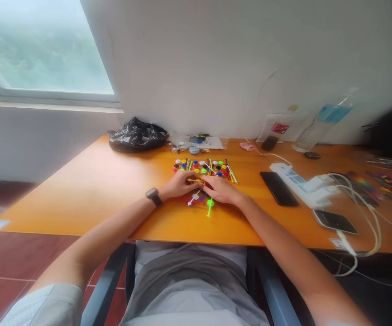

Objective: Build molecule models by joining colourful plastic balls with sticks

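Note:
My left hand (pixel 178 185), with a dark watch on its wrist, is closed, its thumb and fingers around a small yellow plastic arrow spinner (pixel 194 180). From the other side my right hand (pixel 220 189) meets it, fingers bent together at the spinner's right end. Its fingertips partly hide the piece. Just below the hands lie a white arrow spinner (pixel 195 197) and a bright green arrow spinner (pixel 210 204), with blue and red pieces partly covered. Behind the hands spread rows of coloured round discs (pixel 196 163) and thin coloured arrows (pixel 230 171).
A black plastic bag (pixel 138 135) sits at the back left. Papers and a small round tin (pixel 193 150) lie by the wall. On the right are a dark phone (pixel 279 188), a white power strip (pixel 293 181) with cables, another phone (pixel 334 221) and a tilted clear bottle (pixel 313 133).

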`<state>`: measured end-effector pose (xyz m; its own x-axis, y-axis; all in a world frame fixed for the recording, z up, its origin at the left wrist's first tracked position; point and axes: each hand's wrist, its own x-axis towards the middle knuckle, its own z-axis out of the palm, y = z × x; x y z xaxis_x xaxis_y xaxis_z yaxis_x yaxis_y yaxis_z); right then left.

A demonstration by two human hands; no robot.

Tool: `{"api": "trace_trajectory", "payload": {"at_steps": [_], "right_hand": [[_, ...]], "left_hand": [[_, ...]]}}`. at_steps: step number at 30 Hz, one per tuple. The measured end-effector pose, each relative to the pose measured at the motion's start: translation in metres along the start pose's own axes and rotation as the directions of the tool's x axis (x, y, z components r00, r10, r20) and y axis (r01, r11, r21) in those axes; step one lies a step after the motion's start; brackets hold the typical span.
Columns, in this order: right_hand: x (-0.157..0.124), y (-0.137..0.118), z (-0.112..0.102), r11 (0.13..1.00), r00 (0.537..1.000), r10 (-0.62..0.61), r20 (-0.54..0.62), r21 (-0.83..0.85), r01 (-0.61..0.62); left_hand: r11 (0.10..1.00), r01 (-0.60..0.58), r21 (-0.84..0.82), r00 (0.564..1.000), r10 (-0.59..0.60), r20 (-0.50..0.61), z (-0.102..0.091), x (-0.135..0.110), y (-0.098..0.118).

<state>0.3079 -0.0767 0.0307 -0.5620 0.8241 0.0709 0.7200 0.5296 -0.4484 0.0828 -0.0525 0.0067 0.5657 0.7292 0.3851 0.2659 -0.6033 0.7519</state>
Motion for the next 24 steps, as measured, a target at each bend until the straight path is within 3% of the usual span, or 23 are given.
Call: {"api": "trace_trajectory", "payload": {"at_steps": [24], "right_hand": [[-0.0006, -0.0028, -0.0024, 1.000, 1.000, -0.008, 0.027, -0.003, 0.009]], "left_hand": [[0.996, -0.032, 0.078, 0.999, 0.029, 0.036, -0.0012, -0.0004, -0.0041]]}}
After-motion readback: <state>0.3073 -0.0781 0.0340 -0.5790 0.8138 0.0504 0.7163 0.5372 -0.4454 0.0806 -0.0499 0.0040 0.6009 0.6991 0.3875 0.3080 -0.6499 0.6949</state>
